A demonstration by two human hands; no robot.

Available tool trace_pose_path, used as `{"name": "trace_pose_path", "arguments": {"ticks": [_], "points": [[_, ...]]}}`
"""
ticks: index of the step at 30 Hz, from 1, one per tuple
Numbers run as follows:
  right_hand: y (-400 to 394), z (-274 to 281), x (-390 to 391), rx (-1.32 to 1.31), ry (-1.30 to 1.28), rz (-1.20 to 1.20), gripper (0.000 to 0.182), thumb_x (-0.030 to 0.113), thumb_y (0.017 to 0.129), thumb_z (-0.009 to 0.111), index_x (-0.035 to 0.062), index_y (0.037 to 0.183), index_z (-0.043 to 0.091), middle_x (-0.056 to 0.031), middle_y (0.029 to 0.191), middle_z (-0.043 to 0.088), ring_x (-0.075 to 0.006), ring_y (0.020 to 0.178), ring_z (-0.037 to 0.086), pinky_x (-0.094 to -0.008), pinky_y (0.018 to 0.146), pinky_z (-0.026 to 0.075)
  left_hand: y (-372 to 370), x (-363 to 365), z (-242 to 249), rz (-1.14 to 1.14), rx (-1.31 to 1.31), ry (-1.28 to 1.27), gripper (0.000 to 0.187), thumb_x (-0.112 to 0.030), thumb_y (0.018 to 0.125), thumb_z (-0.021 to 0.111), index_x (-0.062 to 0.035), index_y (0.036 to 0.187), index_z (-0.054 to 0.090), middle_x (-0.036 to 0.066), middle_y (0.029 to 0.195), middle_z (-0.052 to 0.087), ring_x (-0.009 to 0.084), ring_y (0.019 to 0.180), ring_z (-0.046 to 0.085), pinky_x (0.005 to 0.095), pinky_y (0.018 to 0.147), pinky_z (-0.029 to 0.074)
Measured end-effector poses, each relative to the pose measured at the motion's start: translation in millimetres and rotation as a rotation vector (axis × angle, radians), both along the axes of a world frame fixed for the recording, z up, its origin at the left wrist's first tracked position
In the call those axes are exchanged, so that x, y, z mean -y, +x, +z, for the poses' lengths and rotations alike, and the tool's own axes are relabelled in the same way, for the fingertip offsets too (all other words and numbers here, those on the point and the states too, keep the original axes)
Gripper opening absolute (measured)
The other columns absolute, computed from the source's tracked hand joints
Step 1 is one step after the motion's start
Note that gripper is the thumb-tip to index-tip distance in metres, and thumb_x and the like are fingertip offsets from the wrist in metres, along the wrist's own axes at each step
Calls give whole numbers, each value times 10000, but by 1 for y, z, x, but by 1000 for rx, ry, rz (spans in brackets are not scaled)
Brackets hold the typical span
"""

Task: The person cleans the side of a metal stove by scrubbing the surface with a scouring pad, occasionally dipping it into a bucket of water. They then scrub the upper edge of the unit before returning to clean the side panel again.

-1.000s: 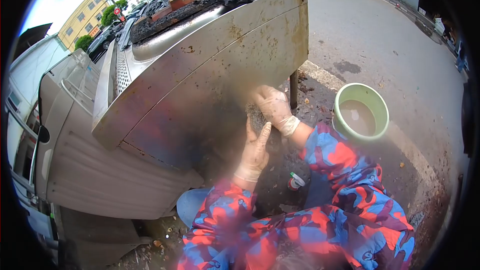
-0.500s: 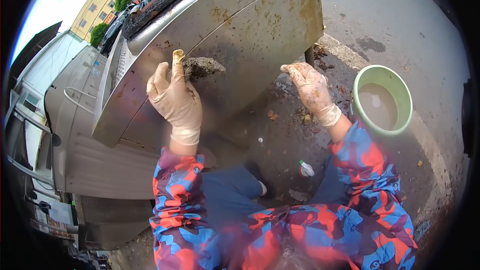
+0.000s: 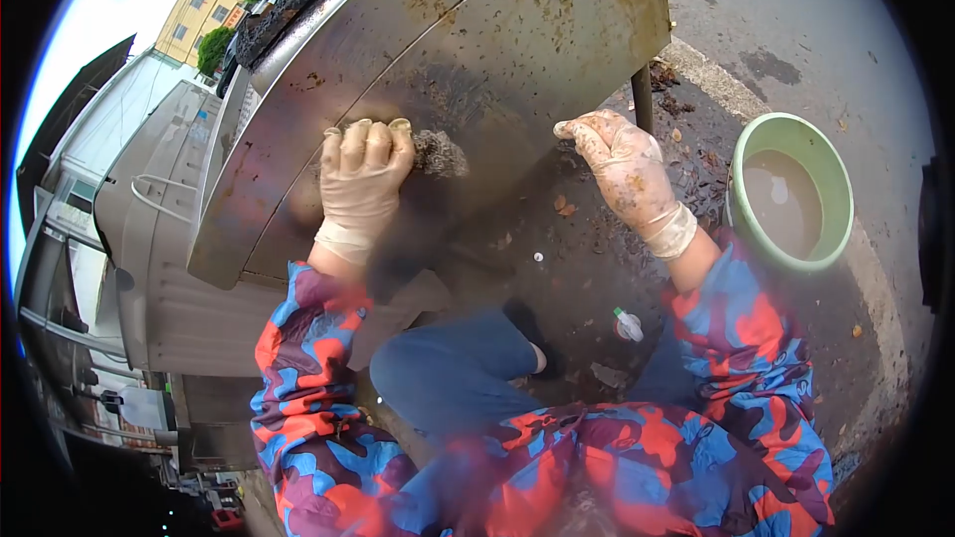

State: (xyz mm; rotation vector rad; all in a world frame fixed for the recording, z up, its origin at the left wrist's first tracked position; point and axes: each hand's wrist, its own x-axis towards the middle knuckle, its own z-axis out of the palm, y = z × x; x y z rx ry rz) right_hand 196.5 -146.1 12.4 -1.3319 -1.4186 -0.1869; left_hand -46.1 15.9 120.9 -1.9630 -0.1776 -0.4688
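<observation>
My left hand (image 3: 363, 174), in a pale, thin glove, presses a grey steel wool scrubber (image 3: 440, 154) against the stained side of a metal stall (image 3: 527, 50). Its fingers are curled over the scrubber, which sticks out on the right. Brown specks and rusty smears mark the panel, and a dark, wet-looking patch lies around the scrubber. Off to the right, my right hand (image 3: 627, 169), in a dirty glove, is held with thumb and fingertips pinched together near the panel's lower edge. What that pinch holds, if anything, cannot be made out.
A light green bucket (image 3: 841, 189) of murky water stands on the ground at right. Between my legs lies a small clear bottle with a green cap (image 3: 628, 325). A metal leg (image 3: 642, 99) supports the stall, with wet debris beside it. Grey sheeting (image 3: 239, 323) is at left.
My left hand has turned, its raised finger now curled with the others, and the scrubber has shifted slightly right and down. My right hand keeps its pinch. The camera view has shifted a little.
</observation>
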Motion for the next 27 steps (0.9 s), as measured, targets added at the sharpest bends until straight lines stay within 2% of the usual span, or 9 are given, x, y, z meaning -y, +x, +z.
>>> {"name": "trace_pose_path", "arguments": {"ticks": [4,6,10,13,16,19,22,24,27], "points": [[-11,6,-8,-293,-32,61,141,151,881,597,50,938,679,-122,919,660,-308,862,636,-383,764,519,20,2,56,12,243,27,337,-88,752,616,-143,1082,659,32,1003,569,247,1010,531,400,850,431],[-17,12,-10,-348,-35,85,165,182,912,591,45,898,682,-129,886,656,-323,835,633,-389,748,514,44,-4,41,-4,163,27,279,-191,776,570,-163,1049,623,21,991,550,229,992,512,419,875,405],[-19,8,-22,-173,-10,37,158,180,901,602,43,907,680,-131,882,654,-327,830,632,-393,734,513,88,-6,-23,1,-166,-157,260,-157,785,529,-130,1035,593,18,901,538,207,911,530,377,870,416],[-24,14,-15,-369,-97,82,152,176,896,610,39,905,677,-130,875,655,-324,826,634,-394,719,511,74,-1,-26,-4,-216,-229,245,-162,778,531,-122,1012,590,18,891,543,203,911,532,379,863,418],[-22,22,-6,-514,-123,141,142,166,888,621,36,909,675,-131,877,653,-318,824,633,-393,710,509,29,-5,-2,-16,-182,-140,193,-175,766,574,-137,955,596,27,895,547,219,921,537,414,852,436],[-16,23,-1,-295,8,110,115,135,877,619,41,915,674,-117,875,656,-305,821,636,-388,699,516,23,2,22,11,-62,-72,228,-177,774,577,-127,995,598,19,910,561,219,918,541,418,868,440],[-17,24,-3,-389,-25,91,98,98,855,615,53,919,675,-100,883,660,-291,819,639,-381,696,530,63,-5,11,37,-188,-133,198,-183,787,561,-130,973,601,21,904,564,216,930,548,401,896,427],[-13,23,-5,8,50,1,103,82,836,615,65,917,676,-84,886,665,-277,819,642,-370,696,538,101,-8,0,-35,-249,-181,178,-187,794,543,-134,956,596,27,902,567,211,933,552,382,916,414],[-13,21,-6,-64,19,-3,104,83,828,620,66,915,675,-88,887,665,-269,820,642,-366,696,537,123,-10,-11,-69,-241,-229,249,-149,767,537,-119,1005,600,23,926,563,216,947,544,394,907,416]]}}
